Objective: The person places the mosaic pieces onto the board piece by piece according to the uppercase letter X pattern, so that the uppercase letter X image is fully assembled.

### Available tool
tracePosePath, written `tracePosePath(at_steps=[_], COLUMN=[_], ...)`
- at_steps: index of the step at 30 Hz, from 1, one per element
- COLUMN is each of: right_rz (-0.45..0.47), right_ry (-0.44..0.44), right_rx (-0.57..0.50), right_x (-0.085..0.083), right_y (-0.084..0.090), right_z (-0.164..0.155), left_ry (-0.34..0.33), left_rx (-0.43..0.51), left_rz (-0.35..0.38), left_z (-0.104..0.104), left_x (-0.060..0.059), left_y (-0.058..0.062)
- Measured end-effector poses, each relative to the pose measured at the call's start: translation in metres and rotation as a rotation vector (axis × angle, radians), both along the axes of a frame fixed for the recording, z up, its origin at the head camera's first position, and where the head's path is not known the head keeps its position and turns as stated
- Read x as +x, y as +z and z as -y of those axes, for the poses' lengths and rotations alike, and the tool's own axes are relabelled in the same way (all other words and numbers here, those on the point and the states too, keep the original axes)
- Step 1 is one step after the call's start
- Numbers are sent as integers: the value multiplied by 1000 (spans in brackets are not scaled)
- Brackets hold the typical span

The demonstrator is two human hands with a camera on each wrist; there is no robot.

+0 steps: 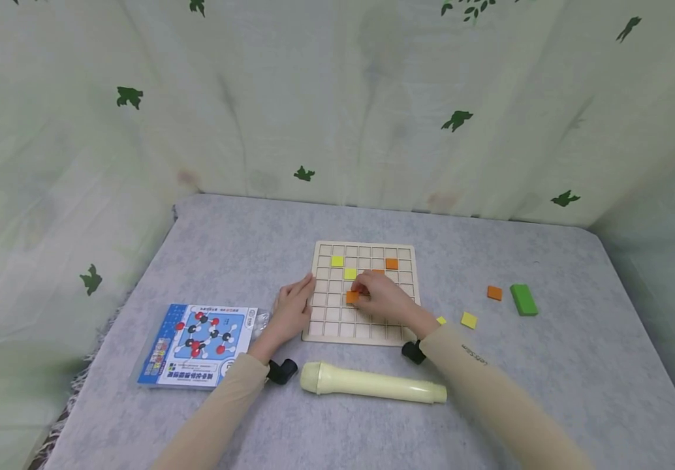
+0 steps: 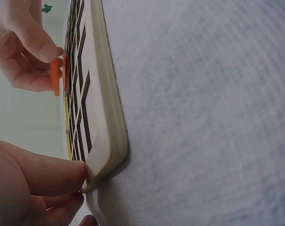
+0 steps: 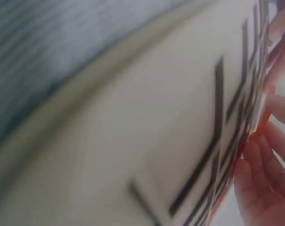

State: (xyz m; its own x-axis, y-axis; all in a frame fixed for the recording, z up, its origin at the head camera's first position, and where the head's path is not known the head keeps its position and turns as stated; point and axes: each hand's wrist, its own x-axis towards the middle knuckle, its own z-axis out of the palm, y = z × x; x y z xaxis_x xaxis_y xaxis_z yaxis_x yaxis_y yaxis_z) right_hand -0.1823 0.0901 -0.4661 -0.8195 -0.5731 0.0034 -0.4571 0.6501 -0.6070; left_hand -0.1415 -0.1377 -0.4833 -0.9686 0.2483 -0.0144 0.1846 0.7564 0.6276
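Observation:
A wooden grid board (image 1: pixel 326 326) lies flat in the middle of the grey table. My right hand (image 1: pixel 358 293) is over the board's centre and pinches an orange tile (image 1: pixel 352 297) just above a cell; the left wrist view shows this orange tile (image 2: pixel 55 77) between thumb and finger. My left hand (image 1: pixel 305 294) rests on the table with its fingertips (image 2: pixel 62 176) pressed against the board's left edge (image 2: pixel 107 117). Two yellow tiles (image 1: pixel 337 261) and an orange tile (image 1: pixel 392 264) sit in cells near the far side. The right wrist view is a blurred close-up of the board (image 3: pixel 133 141).
Loose pieces lie right of the board: an orange tile (image 1: pixel 494 293), a green block (image 1: pixel 523 299), a yellow tile (image 1: pixel 469 320). A pale yellow cylinder (image 1: pixel 373 383) lies in front of the board. A blue booklet (image 1: pixel 199 344) sits at the left. Curtains surround the table.

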Motion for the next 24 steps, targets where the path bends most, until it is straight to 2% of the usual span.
tracePosePath(at_steps=[6, 13, 18, 24], right_rz=[-38, -32, 23, 68], right_ry=[4, 9, -38, -106], right_rx=[99, 139, 51, -130], right_x=[-1, -2, 0, 6], right_y=[-2, -3, 0, 9], right_z=[11, 15, 5, -42], left_ry=[1, -4, -5, -10], left_rx=[-6, -22, -19, -11], left_rz=[16, 11, 11, 1], left_z=[0, 2, 1, 1], left_x=[-1, -3, -3, -2], left_y=[0, -2, -3, -3])
